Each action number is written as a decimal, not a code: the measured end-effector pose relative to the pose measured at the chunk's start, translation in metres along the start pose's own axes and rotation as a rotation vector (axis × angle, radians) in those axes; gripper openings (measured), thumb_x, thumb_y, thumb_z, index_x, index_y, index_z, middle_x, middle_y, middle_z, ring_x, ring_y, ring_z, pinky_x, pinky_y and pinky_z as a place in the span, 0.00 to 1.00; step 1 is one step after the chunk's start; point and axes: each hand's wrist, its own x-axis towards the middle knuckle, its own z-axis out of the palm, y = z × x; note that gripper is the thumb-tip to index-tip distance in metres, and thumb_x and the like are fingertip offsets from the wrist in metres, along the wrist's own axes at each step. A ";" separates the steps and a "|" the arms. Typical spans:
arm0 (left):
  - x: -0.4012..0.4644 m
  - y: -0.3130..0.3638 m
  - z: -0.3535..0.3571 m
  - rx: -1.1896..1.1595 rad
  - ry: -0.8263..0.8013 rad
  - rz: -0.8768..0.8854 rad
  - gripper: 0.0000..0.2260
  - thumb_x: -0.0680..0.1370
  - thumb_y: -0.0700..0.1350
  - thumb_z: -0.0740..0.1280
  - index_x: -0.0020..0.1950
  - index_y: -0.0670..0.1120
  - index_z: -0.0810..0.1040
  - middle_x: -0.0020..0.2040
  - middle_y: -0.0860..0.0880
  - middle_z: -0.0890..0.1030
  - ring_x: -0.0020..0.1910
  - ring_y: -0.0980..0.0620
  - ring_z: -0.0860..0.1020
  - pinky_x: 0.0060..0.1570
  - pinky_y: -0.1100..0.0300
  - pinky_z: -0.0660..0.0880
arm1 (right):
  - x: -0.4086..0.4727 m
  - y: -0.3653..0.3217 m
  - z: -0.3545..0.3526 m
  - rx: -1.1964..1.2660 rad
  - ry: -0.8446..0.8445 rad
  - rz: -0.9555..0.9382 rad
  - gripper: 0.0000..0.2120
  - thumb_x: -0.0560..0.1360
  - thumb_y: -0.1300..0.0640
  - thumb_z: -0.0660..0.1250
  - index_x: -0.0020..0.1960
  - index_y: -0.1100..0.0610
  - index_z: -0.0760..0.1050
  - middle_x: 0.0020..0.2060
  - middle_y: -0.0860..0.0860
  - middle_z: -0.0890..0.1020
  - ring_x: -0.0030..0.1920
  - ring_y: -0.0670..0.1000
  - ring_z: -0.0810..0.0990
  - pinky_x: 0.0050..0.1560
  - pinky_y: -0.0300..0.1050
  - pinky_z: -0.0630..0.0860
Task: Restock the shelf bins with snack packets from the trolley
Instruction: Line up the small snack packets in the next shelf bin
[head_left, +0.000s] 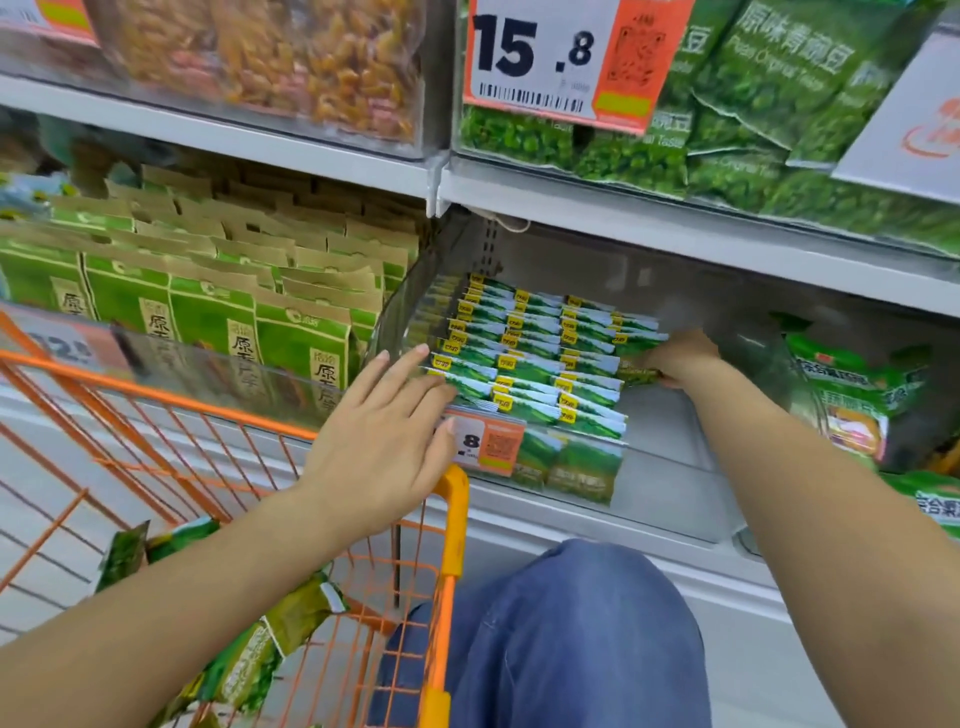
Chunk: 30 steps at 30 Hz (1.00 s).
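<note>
A clear shelf bin (670, 457) holds rows of upright green-and-white snack packets (530, 364) filling its left part. My right hand (675, 358) reaches deep into the bin and grips a green packet (638, 373) at the right end of the rows. My left hand (384, 431) lies with straight fingers against the front left packets, by the bin's price tag (488, 441). More green packets (249, 660) lie in the orange wire trolley (447, 545) at lower left.
Left of the bin stand green-and-tan seed bags (218, 312). To the right sits another bin with green snack bags (852, 389). The shelf above carries green pea packets (779, 104) and a bin of yellow snacks (291, 57). My blue-clad knee (571, 634) is beside the trolley.
</note>
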 end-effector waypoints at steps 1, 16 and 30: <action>0.000 0.000 0.000 0.002 -0.004 -0.001 0.21 0.80 0.49 0.51 0.60 0.42 0.79 0.58 0.46 0.80 0.71 0.45 0.67 0.71 0.47 0.59 | 0.003 -0.001 0.004 -0.010 -0.005 -0.008 0.16 0.72 0.57 0.73 0.53 0.65 0.73 0.46 0.58 0.78 0.49 0.58 0.81 0.56 0.53 0.78; 0.000 -0.004 0.003 0.009 -0.001 0.016 0.20 0.80 0.49 0.50 0.59 0.44 0.79 0.57 0.48 0.80 0.71 0.45 0.67 0.71 0.46 0.60 | 0.013 0.011 0.027 -0.170 0.093 -0.019 0.18 0.73 0.54 0.71 0.57 0.63 0.74 0.56 0.60 0.79 0.56 0.60 0.78 0.45 0.46 0.72; -0.067 -0.075 -0.070 -0.128 0.003 0.308 0.12 0.79 0.46 0.58 0.45 0.43 0.80 0.42 0.47 0.81 0.50 0.46 0.78 0.47 0.55 0.75 | -0.188 -0.061 0.038 -0.020 0.108 -0.902 0.05 0.75 0.52 0.66 0.46 0.50 0.80 0.36 0.45 0.81 0.41 0.51 0.81 0.46 0.51 0.78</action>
